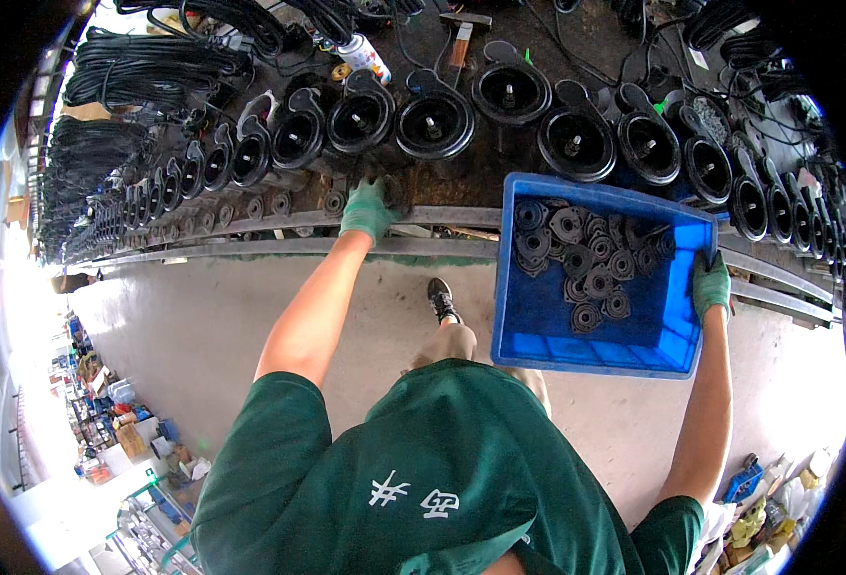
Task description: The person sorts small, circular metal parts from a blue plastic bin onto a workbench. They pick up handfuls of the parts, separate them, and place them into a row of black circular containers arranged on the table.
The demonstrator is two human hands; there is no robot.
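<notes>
Bin sits right of the body's midline, open top facing up; its far rim overlaps the bench rails, near the row of black cups. Its long axis seems to run left to right, the far rim slanting nearer at its right end — though the fisheye may exaggerate that. Discs lie heaped toward its far side, leaving bare base near the left and right walls. The right hand grips the right wall, fingers pressed on the rim. The left hand is at the bench edge, well apart from the bin — bare rail between. Its fingers are blurred; I cannot tell whether they pinch anything. Open floor spreads left of the body.
</notes>
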